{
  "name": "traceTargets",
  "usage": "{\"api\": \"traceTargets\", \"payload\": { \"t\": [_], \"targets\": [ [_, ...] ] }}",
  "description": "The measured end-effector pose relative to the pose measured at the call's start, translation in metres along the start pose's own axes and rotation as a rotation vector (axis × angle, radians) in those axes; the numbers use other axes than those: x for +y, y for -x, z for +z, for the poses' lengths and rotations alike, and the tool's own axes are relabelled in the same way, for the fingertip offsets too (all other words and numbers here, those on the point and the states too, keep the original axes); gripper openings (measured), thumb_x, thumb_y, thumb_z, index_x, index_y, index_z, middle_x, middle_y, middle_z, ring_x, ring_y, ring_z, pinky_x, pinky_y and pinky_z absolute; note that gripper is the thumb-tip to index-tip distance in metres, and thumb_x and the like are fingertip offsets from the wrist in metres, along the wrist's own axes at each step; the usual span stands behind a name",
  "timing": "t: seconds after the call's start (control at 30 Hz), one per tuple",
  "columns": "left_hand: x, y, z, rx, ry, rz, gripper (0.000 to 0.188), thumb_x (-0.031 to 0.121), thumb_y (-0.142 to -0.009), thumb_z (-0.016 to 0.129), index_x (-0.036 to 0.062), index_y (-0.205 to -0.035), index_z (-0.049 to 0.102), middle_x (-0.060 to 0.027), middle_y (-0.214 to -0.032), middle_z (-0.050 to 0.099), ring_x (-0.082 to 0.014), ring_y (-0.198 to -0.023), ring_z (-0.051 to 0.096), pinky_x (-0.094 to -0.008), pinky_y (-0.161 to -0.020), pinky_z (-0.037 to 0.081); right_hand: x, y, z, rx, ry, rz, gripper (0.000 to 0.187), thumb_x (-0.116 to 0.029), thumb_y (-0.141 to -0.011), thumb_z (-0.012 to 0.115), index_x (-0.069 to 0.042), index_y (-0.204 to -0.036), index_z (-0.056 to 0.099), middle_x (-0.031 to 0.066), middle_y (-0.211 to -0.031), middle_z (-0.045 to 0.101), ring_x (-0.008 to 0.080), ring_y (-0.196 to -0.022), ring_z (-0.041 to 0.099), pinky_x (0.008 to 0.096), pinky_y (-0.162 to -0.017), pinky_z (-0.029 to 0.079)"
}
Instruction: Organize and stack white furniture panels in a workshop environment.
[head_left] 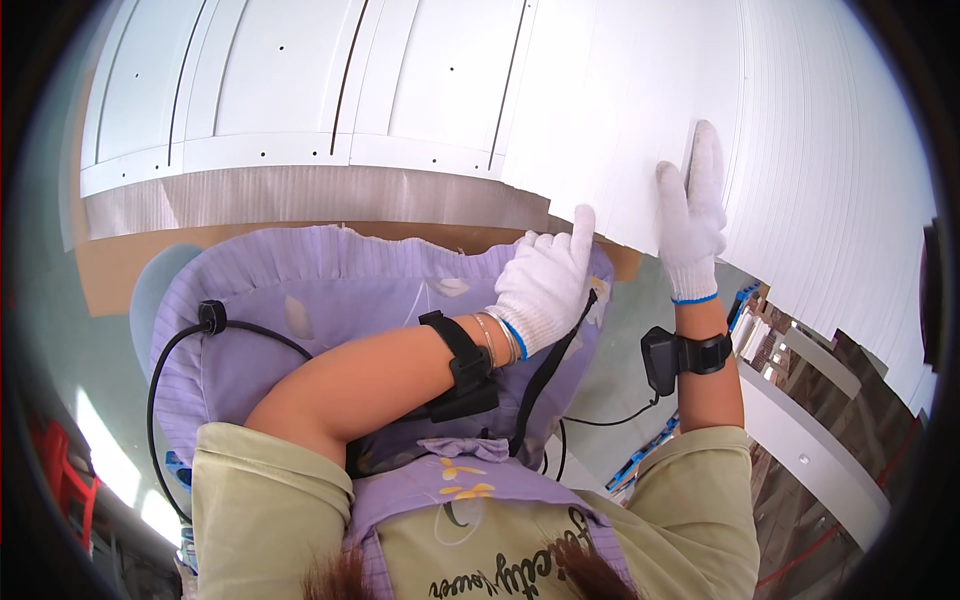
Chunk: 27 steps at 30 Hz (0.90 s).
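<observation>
At left, framed white panels [290, 85] are already lying side by side; the left hand [545, 285], index extended, others curled, is gripping nothing visible beside the plain white board [600, 120], where the right hand [695, 210] is resting open, empty; what remains isn't showing.

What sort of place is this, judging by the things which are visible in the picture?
Probably a workshop or factory that handles panels or furniture parts. White panels with small dark holes lie at the upper left, a grooved white surface spreads at the right, and the person wears white knit gloves.
</observation>
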<state>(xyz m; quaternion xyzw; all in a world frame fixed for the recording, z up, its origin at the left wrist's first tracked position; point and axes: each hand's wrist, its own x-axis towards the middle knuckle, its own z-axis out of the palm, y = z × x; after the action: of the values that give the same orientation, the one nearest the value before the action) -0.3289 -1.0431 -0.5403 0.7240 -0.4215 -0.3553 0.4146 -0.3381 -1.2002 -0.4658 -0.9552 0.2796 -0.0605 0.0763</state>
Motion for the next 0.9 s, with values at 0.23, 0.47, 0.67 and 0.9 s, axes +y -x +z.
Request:
{"api": "traceTargets", "payload": {
  "t": [0.23,0.47,0.67,0.9],
  "targets": [
    [0.002,-0.002,-0.001,-0.092,0.0,-0.029,0.079,0.023,-0.079,0.058,-0.0091,-0.134,0.012,-0.0203,-0.096,0.053,-0.0344,-0.093,0.053,-0.0412,-0.083,0.045,0.0,0.0,-0.002,0.008,0.038,-0.01,0.06,-0.02,-0.084,0.054,0.0,-0.136,0.03,0.0222,-0.14,0.029,0.0342,-0.132,0.023,0.0381,-0.109,0.019],
    [0.009,0.002,-0.007,-0.038,0.129,-0.028,0.076,0.024,-0.08,0.057,-0.0081,-0.134,0.015,-0.02,-0.093,0.056,-0.0343,-0.09,0.055,-0.0412,-0.076,0.047,-0.001,0.001,-0.001,0.014,0.012,-0.013,0.06,-0.019,-0.084,0.054,0.003,-0.135,0.031,0.0234,-0.139,0.03,0.0354,-0.132,0.024,0.0385,-0.108,0.02],
    [0.014,0.003,-0.005,-0.024,0.042,0.034,0.072,0.02,-0.08,0.054,-0.0042,-0.136,0.015,-0.0173,-0.092,0.056,-0.0323,-0.091,0.054,-0.0389,-0.089,0.04,0.001,0.0,-0.001,0.017,0.002,-0.036,0.06,-0.019,-0.083,0.054,0.004,-0.134,0.031,0.0241,-0.138,0.03,0.0357,-0.131,0.025,0.0386,-0.108,0.021],
    [0.013,0.002,-0.007,-0.093,0.064,0.021,0.072,0.019,-0.079,0.054,-0.0039,-0.136,0.016,-0.017,-0.094,0.055,-0.0312,-0.091,0.054,-0.0389,-0.087,0.041,-0.002,0.0,-0.003,0.023,0.03,-0.041,0.06,-0.019,-0.082,0.055,0.005,-0.132,0.032,0.0255,-0.136,0.032,0.0364,-0.129,0.028,0.0386,-0.107,0.024]
  ]
}}
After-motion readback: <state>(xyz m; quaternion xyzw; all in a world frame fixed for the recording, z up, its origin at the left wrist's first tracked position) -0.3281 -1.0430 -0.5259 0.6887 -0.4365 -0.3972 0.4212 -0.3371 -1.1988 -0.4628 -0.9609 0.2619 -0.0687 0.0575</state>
